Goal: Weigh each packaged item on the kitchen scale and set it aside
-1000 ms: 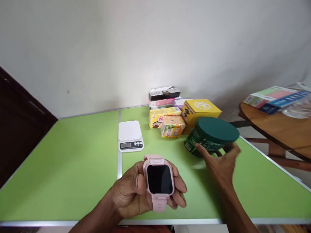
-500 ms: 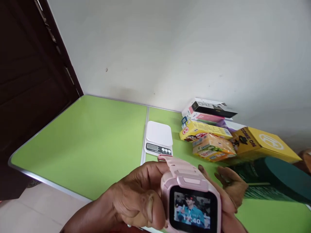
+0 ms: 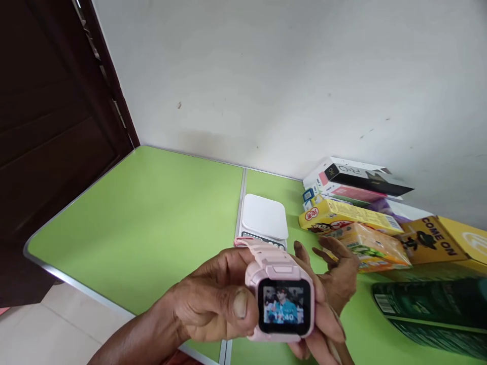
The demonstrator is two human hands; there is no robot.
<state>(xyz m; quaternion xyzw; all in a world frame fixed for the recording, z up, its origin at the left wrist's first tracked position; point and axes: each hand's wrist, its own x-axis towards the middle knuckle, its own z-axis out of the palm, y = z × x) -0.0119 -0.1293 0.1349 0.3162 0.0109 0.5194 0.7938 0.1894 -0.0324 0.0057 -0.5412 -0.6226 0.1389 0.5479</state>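
My left hand point(image 3: 213, 304) is closed round a pink smartwatch point(image 3: 279, 296), thumb beside its lit screen, which shows a picture and the time. My right hand point(image 3: 337, 276) hovers just behind and to the right of the watch, fingers spread and empty, partly hidden by the watch and my left fingers. Both hands are above the near part of a green table point(image 3: 152, 213). A white kitchen scale point(image 3: 264, 218) stands just beyond the watch strap.
A stack of boxes point(image 3: 353, 185), a yellow carton point(image 3: 350, 215), an orange packet point(image 3: 371, 248) and a yellow box point(image 3: 445, 238) sit at the back right. A dark green round tin point(image 3: 433, 312) lies at the right. A dark wooden door point(image 3: 49, 126) is left.
The view swung left and tilted. The watch screen lit up. My right hand left the green tin and came in behind the watch.
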